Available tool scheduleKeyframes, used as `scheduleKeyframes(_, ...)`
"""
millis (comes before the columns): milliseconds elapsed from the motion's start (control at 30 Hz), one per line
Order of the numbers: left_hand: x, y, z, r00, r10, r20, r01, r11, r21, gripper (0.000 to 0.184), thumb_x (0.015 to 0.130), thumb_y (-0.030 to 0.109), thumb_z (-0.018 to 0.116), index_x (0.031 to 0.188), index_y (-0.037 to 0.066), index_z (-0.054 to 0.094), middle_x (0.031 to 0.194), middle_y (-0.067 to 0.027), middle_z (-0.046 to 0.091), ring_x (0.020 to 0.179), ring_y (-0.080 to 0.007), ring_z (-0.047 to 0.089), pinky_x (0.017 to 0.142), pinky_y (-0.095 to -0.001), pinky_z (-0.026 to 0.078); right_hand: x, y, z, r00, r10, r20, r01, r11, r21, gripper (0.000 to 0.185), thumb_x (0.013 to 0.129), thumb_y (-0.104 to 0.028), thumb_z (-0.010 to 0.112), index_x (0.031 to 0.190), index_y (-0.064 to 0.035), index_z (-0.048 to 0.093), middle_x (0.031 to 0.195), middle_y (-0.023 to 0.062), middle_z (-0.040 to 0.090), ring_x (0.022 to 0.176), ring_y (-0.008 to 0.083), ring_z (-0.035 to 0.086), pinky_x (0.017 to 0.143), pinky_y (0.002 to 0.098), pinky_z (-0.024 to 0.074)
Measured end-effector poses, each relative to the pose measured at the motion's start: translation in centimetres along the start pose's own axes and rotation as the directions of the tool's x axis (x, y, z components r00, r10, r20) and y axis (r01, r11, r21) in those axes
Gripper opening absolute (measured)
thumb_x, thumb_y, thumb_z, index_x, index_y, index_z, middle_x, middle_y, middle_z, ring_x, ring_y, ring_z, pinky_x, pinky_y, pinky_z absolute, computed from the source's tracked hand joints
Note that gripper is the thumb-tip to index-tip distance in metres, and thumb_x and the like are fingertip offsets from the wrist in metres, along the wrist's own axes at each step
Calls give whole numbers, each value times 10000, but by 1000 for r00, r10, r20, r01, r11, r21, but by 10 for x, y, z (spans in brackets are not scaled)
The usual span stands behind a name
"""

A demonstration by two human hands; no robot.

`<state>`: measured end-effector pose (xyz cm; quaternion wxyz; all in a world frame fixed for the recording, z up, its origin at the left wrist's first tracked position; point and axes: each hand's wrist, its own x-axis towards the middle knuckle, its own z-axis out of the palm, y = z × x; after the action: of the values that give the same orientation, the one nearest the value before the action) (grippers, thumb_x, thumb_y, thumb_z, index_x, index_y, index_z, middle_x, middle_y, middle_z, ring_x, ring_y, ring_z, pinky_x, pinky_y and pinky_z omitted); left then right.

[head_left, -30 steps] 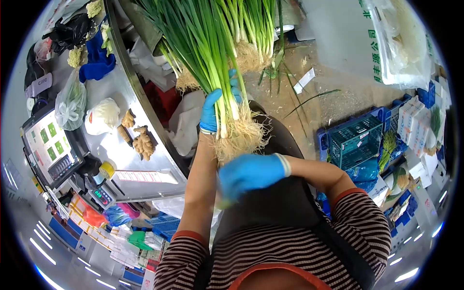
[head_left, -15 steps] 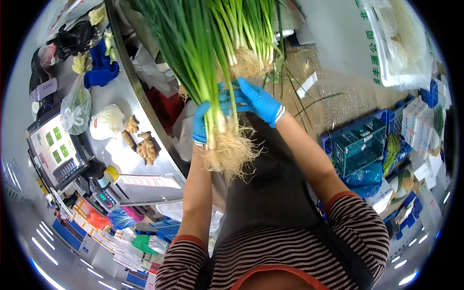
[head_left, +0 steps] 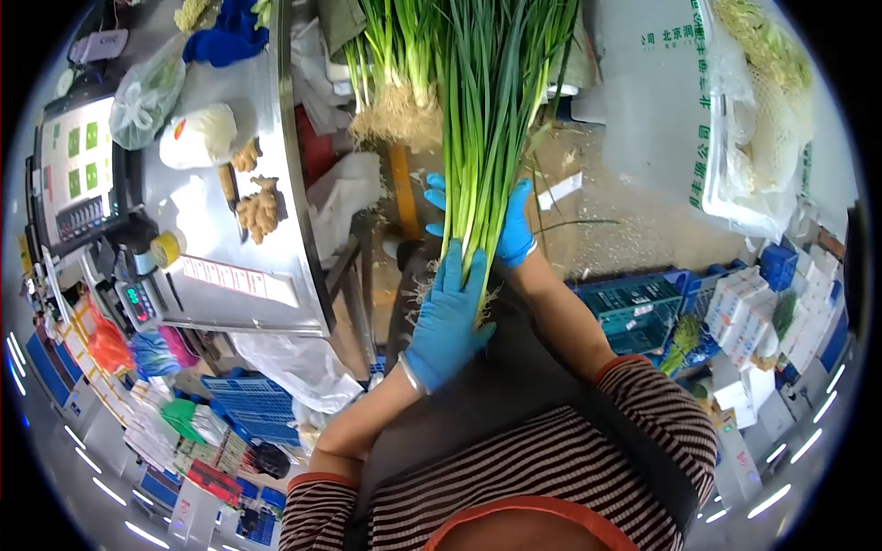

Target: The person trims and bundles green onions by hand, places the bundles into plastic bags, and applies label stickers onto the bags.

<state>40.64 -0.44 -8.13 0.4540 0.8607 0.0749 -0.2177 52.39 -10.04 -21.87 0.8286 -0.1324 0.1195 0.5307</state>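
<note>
A large bunch of spring onions point(head_left: 478, 138) points away from me, leaves at the top and pale root ends toward my apron. My right hand point(head_left: 514, 225), in a blue glove, cradles the stalks from behind. Its thumb shows on the right side and its fingertips on the left. Across the root ends lies my gloved left hand point(head_left: 447, 317), fingers stretched flat along the stalks. It partly hides the thin, hairy roots. Another bunch of spring onions point(head_left: 397, 106), with bushy roots, is farther away on the left.
A metal table point(head_left: 216, 308) on the left bears ginger point(head_left: 260, 209), plastic bags and a scale with a screen point(head_left: 81, 165). At right are a green crate point(head_left: 634, 317) and a white sheet with green lettering point(head_left: 634, 101). Leaf scraps litter the floor.
The held bunch has shifted right and now points straighter ahead. My left hand has moved from around the stalks to flat over the root ends. The view has shifted too.
</note>
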Motion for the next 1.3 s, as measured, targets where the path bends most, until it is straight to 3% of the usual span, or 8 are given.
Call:
scheduleKeyframes(400, -121, -19, 24, 965, 176, -193, -71, 888, 454, 555, 771, 142, 670, 1280, -45, 549, 1479, -285, 325, 1261, -490, 441, 977, -462, 479, -14, 63, 65, 996, 59, 68, -38, 961, -273, 951, 863, -509, 633, 1546, -65, 141, 1431, 132, 463, 1209, 273, 546, 1013, 495, 477)
scheduleKeyframes(567, -229, -90, 4, 865, 182, -468, -368, 865, -343, 440, 815, 68, 699, 1235, -14, 597, 1370, -173, 538, 1252, -315, 529, 1037, -377, 431, -28, 127, 94, 988, 35, 149, 3, 970, -242, 916, 872, -318, 681, 1554, -69, 123, 1197, 33, 554, 878, 141, 534, 855, 349, 487)
scheduleKeyframes(733, -402, -263, 168, -69, -749, -659, -3, 660, -751, 624, 868, 117, 704, 1397, -67, 429, 1421, -211, 476, 1289, -292, 476, 1081, -397, 371, -42, 191, 114, 956, 91, 278, -22, 970, -240, 877, 835, -244, 714, 1532, -75, 208, 1171, 27, 529, 913, 155, 524, 861, 365, 479)
scheduleKeyframes(833, -486, -338, 294, -515, -808, -288, 492, -3, -871, 1221, 576, 608, 841, 1379, -162, 336, 1378, -346, 425, 1277, -471, 429, 1078, -454, 354, -50, 236, 131, 933, 106, 343, 0, 956, -295, 945, 835, -193, 695, 1564, -116, 99, 1167, 23, 483, 896, 153, 459, 841, 349, 430)
scheduleKeyframes(967, -489, -402, 363, -522, -851, -51, 519, -269, -812, 1547, 429, 861, 724, 1420, -194, 179, 1448, -400, 243, 1360, -494, 294, 1121, -499, 279, -51, 303, 165, 922, 118, 370, 103, 844, -526, 961, 833, -190, 703, 1566, -114, 86, 1154, 15, 491, 858, 149, 471, 844, 363, 438)
scheduleKeyframes(1067, -472, -446, 352, -573, -761, -304, 420, 46, -906, 1035, 628, 684, 756, 1301, -57, 493, 1311, -300, 494, 1225, -442, 470, 1046, -496, 363, -54, 340, 196, 892, 155, 424, 167, 760, -628, 959, 835, -211, 712, 1562, -112, 95, 1148, 3, 512, 830, 136, 495, 834, 363, 451)
scheduleKeyframes(1167, -477, -495, 319, -119, -928, -352, 565, 228, -793, 470, 805, 367, 721, 1033, -39, 655, 991, -177, 679, 942, -325, 639, 858, -438, 492, -42, 370, 208, 870, 189, 455, 212, 691, -691, 979, 820, -242, 732, 1557, -110, 101, 1184, 8, 544, 840, 148, 517, 871, 388, 468)
scheduleKeyframes(1300, -537, -381, 173, -113, -882, -458, -502, 448, -740, 140, 873, 86, 606, 878, -31, 683, 771, -65, 674, 737, -163, 632, 682, -307, 506, -9, 427, 228, 842, 224, 491, 270, 613, -742, 878, 813, -181, 730, 1518, -89, 215, 1254, 67, 568, 947, 197, 561, 936, 436, 492)
